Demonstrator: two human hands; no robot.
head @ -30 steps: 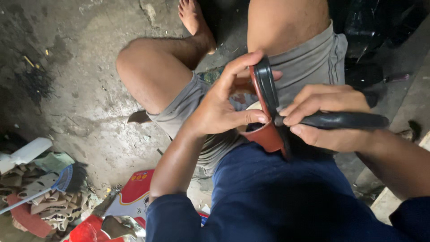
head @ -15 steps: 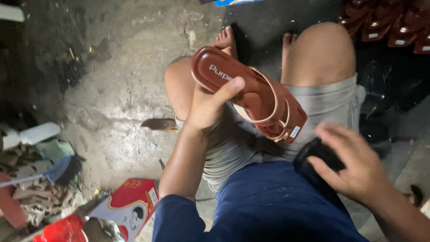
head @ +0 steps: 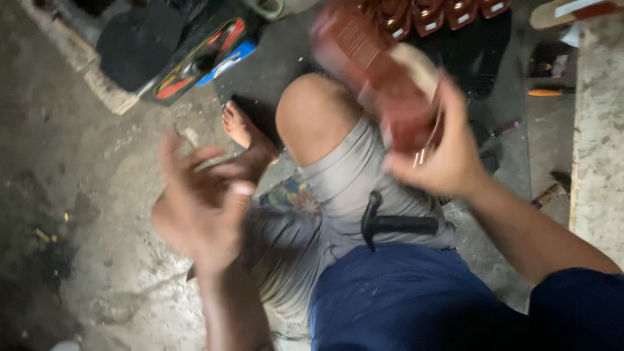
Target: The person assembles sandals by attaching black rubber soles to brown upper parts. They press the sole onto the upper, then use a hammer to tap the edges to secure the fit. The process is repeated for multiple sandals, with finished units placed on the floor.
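Single head-worn view, steeply downward, close over lap (head: 364, 195) and concrete floor (head: 97, 195)

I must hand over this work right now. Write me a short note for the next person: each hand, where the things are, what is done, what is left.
Right hand: raised, gripping the red-brown sandal; the picture is blurred there.
Left hand: empty, fingers spread, above the lap, touching nothing.
Hammer: black, lying free on the lap across the grey shorts.
More red-brown sandals lie at the top, on the floor.
Done: the hammer is put down and the sandal is lifted off the lap.
Left: the sandal is not yet set down; whether its sole is finished cannot be told.
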